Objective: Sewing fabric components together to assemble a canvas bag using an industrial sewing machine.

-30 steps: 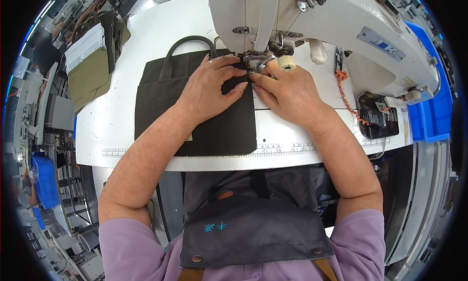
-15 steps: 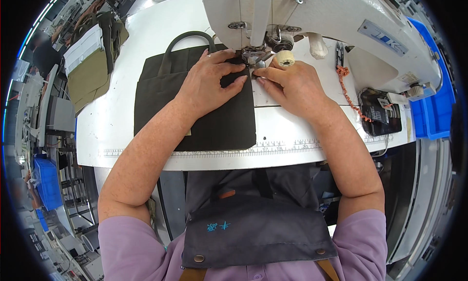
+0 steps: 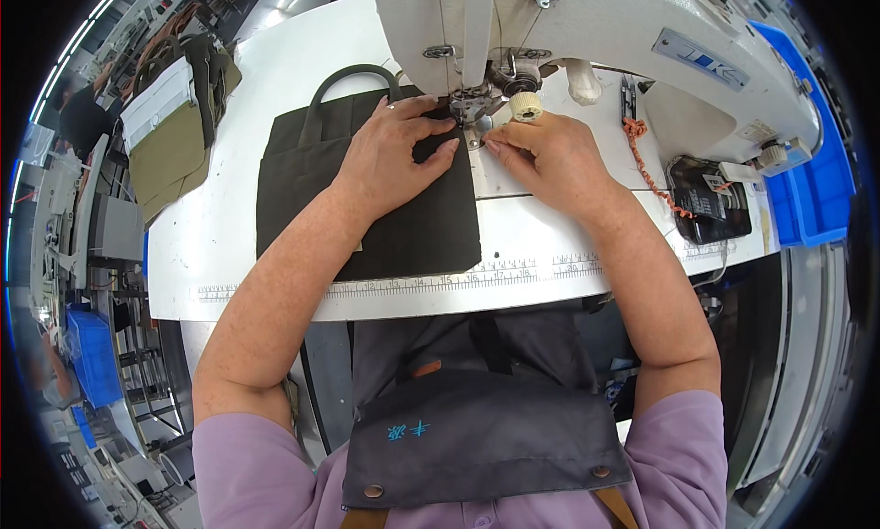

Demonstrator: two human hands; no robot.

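Observation:
A dark olive fabric bag [image 3: 302, 199] with a looped handle [image 3: 341, 73] lies flat on the white sewing table. My left hand [image 3: 390, 153] rests on its upper right part, fingers spread and thumb apart, pressing the cloth beside the needle area. The bag's right edge runs up to the presser foot [image 3: 472, 107] of the sewing machine [image 3: 587, 34]. Just right of that edge, my right hand [image 3: 555, 158] has thumb and forefinger pinched together by the metal plate [image 3: 474, 142]. Whatever lies between those fingertips is too small to make out.
Thread snips [image 3: 628, 98] on a coiled orange cord [image 3: 646, 167] lie to the right, near a black phone-like object [image 3: 708, 203]. Blue bins [image 3: 811, 194] stand beyond. Olive and white pieces [image 3: 170, 144] are stacked at the left. A ruler strip [image 3: 394, 286] lines the front edge.
My right fingertips have shifted slightly right, away from the bag's edge. My left hand stays spread on the bag. The whole view has shifted a little.

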